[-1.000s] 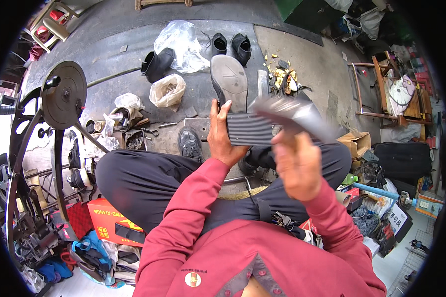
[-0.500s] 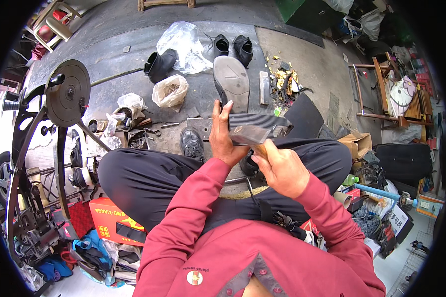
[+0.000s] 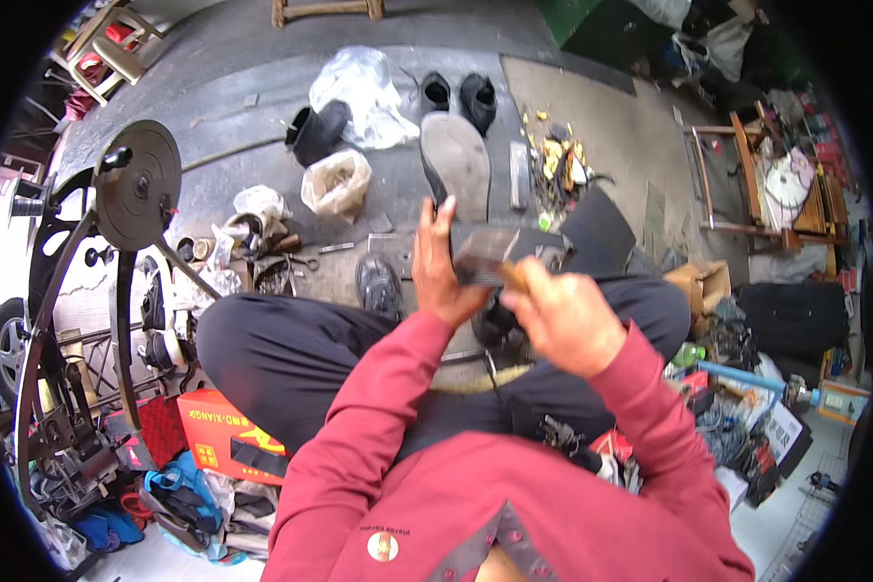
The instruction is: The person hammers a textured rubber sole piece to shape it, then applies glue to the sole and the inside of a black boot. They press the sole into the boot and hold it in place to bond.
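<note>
My left hand grips a dark ribbed piece, its fingers up at the left end of it. My right hand is closed on the wooden handle of a broad-bladed tool. Its blurred blade lies over the ribbed piece, close to my left hand. Just beyond stands an upturned shoe with a grey sole toward me. A dark flat sheet is right of the ribbed piece. My black shoe rests on the ground below left.
A black iron hand-cranked machine stands at left. Black shoes and plastic bags lie ahead, scraps right of them. An orange box is by my left leg. A wooden frame and black bag are at right.
The tool, raised and blurred to the upper right a second ago, came down left onto the ribbed piece and stays low there. My left hand keeps its grip; the view shifted slightly.
</note>
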A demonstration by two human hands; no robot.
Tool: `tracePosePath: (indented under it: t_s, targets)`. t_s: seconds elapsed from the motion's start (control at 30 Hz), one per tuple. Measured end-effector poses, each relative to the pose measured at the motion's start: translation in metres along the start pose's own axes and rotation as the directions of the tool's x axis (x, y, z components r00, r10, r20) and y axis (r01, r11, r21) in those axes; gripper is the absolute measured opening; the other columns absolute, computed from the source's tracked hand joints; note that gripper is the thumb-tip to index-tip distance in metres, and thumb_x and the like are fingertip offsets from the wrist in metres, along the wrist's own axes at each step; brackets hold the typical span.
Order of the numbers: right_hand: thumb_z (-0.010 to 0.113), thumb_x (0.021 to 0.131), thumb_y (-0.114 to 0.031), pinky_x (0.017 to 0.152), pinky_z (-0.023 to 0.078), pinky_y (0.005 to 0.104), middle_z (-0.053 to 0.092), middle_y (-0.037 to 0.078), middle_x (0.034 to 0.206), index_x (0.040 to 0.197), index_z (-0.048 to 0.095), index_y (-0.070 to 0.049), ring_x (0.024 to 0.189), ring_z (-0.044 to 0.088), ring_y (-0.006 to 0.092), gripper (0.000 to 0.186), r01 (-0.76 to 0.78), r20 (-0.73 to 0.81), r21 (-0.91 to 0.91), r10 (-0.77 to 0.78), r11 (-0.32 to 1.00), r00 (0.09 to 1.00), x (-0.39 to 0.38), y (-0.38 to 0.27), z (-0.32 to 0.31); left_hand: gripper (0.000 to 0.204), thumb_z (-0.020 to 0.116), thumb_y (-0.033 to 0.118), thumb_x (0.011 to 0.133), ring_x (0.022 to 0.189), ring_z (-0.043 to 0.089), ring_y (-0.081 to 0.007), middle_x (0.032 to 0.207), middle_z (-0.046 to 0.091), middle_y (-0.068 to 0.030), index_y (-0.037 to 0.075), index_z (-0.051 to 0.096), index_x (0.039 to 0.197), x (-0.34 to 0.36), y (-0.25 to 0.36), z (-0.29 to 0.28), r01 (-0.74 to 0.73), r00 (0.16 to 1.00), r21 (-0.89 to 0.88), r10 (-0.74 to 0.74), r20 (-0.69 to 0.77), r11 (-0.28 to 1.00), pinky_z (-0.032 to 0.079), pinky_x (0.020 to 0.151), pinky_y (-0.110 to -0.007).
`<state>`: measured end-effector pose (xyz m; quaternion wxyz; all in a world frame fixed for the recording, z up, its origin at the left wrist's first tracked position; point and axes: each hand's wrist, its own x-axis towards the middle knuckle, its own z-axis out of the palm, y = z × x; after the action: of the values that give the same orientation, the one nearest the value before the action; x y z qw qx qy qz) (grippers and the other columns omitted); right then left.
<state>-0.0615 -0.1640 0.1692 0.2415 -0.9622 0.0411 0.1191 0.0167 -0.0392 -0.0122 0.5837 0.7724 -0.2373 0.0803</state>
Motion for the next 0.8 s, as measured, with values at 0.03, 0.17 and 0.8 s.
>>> tracePosePath:
  t_s: [0.03,0.17,0.8]
  targets:
    - [0.069,0.1,-0.016,0.055,0.051,0.0543,0.065,0.023,0.066,0.105,0.053,-0.001,0.064,0.067,0.046,0.023,0.082,-0.118,0.013,-0.08,0.997,0.99,-0.004,0.004,-0.005,0.107,0.093,0.026,0.065,0.145,0.045,-0.0521,0.154,0.046,-0.0343,0.008,0.042,0.157,-0.002,0.001,0.002,0.0,1.0,0.008,0.0,0.002,1.0,0.04,0.116,-0.056]
    - [0.067,0.102,-0.009,0.061,0.056,0.0417,0.071,0.022,0.082,0.119,0.058,0.004,0.068,0.072,0.0382,0.023,0.223,-0.487,0.448,0.027,0.866,0.873,-0.03,-0.004,-0.007,0.107,0.093,0.028,0.067,0.142,0.046,-0.053,0.154,0.046,-0.0343,0.007,0.041,0.157,0.0,-0.002,0.007,-0.005,1.0,0.007,0.005,-0.026,1.0,0.04,0.116,-0.056]
    - [0.068,0.1,-0.018,0.059,0.052,0.0566,0.069,0.023,0.071,0.11,0.055,-0.003,0.068,0.069,0.0466,0.022,0.061,-0.243,0.114,-0.032,0.992,0.969,-0.011,0.033,0.032,0.115,0.094,0.025,0.063,0.143,0.044,-0.0519,0.156,0.045,-0.03,0.007,0.035,0.161,0.004,-0.001,0.0,-0.087,0.996,0.072,0.086,0.015,0.994,0.039,0.115,-0.056]
